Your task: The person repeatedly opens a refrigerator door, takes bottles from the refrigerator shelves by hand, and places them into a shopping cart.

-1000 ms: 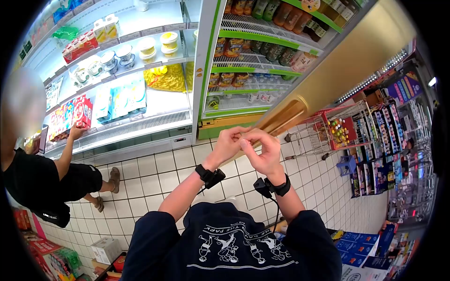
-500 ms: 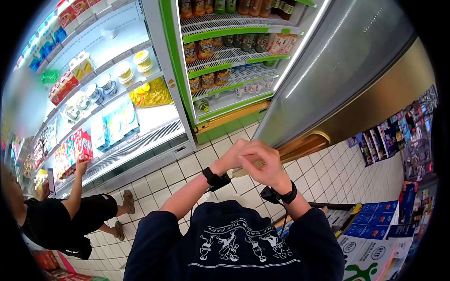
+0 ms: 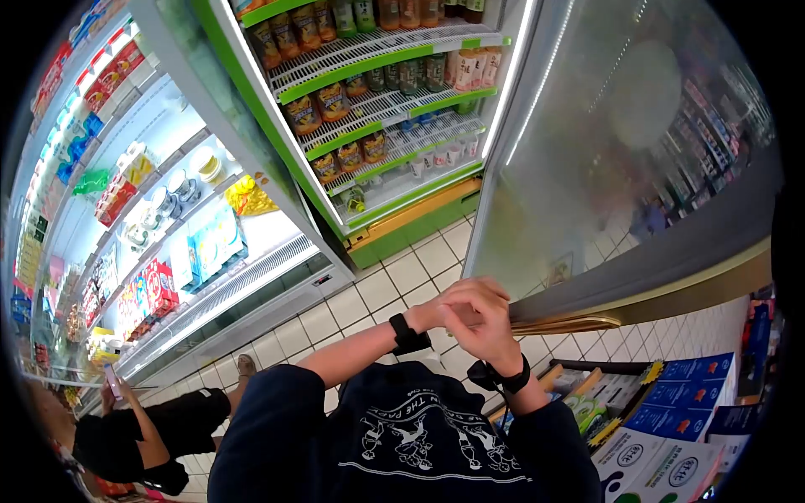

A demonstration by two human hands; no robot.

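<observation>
My left hand [image 3: 438, 312] and my right hand [image 3: 489, 327] are together in front of my chest, touching. Curled fingers of my right hand lie over my left hand, whose fingers are mostly hidden. Whether anything is between them I cannot make out. Both wrists wear black straps with small devices. Just beyond my hands is the lower edge of an open glass fridge door [image 3: 579, 201] with a gold frame. Behind it stands the upright fridge with green-edged shelves [image 3: 360, 130], holding bottles, orange pouches [image 3: 333, 102] and small cups.
To the left, a lit open chiller [image 3: 243, 298] holds yogurt tubs, red boxes [image 3: 151, 289] and blue packs [image 3: 220, 243]. A person in black [image 3: 142, 432] stands there with a phone [image 3: 112, 381]. Stacked blue and white boxes [image 3: 675, 402] are at my lower right.
My view has shifted and the glass door shows more of its face. My hands stay together. The other person's hand has left the red boxes and is now by the phone.
</observation>
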